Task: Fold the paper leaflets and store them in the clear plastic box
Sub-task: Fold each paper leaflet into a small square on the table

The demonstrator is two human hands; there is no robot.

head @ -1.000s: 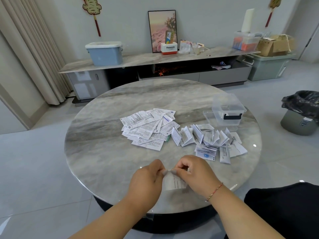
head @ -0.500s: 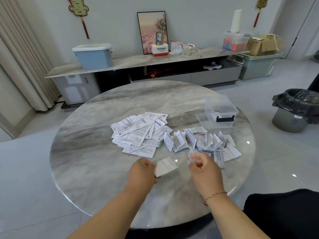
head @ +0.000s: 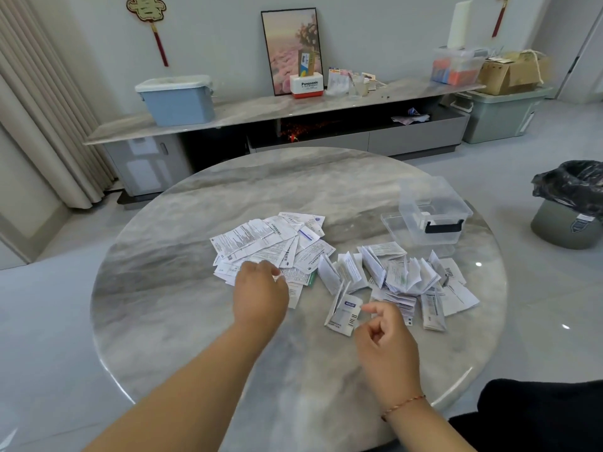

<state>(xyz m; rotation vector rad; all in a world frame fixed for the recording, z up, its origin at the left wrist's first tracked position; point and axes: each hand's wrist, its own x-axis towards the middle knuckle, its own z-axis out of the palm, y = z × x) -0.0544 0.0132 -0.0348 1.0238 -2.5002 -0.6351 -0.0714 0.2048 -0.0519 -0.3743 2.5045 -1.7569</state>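
Note:
A spread of flat, unfolded leaflets lies mid-table. My left hand rests on its near edge, fingertips pinched on the edge of one sheet. To the right sits a heap of folded leaflets. One folded leaflet with a blue label lies at the heap's near side. My right hand hovers just right of it, loosely curled, index finger out, holding nothing. The clear plastic box with a black latch stands open behind the heap, its lid flat beside it.
The round marble table ends close to my body. A bin with a black bag stands on the floor at right. My dark-clothed knee is at bottom right. A low cabinet lines the far wall.
Both hands were folding a leaflet near the table's front edge. That folded leaflet now lies by the folded heap, released. My left hand has moved forward onto the unfolded pile.

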